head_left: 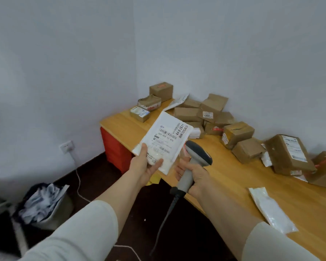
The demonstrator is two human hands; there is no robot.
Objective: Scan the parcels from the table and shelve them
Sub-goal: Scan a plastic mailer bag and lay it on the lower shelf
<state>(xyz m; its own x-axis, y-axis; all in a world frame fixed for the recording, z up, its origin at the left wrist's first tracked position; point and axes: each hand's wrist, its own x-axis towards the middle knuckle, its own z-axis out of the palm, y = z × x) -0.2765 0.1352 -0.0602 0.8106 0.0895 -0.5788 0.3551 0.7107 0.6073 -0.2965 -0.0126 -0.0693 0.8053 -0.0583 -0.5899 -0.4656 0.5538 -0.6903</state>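
Two things fill my hands. My left grip (145, 165) is clamped on the lower end of a white parcel (165, 137), thumb on the label side and fingers beneath. It holds the parcel in the air, off the near-left corner of the counter (233, 178). My right grip (196, 178) is wrapped around the handle of the scanner (197, 154), whose head sits just beside the parcel's lower right edge.

Here is what I think could go wrong:

- **Bad read:** The scanner head is close in and low against the label. The beam may catch a small lower code or miss the main barcode higher up, giving a wrong read or none.
- **Sagging parcel:** It looks soft and I hold only one end, so it may sag or tilt out of the beam.
- **Covered code:** My thumb lies near the print and could cover a code if it creeps upward.
- **Drop:** The parcel hangs partly past the counter's edge, so a slip would send it to the floor on the waste bin (45, 204) side.
- **Snagged cable:** The scanner's cable (167, 215) trails down toward the floor, and a wide turn could snag it.
- **Packet swept off:** A flat white packet (271, 210) lies near the counter's front edge, where my right sleeve could sweep it off.
- **Toppled heap:** The brown boxes (215, 113) are heaped loosely by the wall, and pulling one carelessly may topple others.
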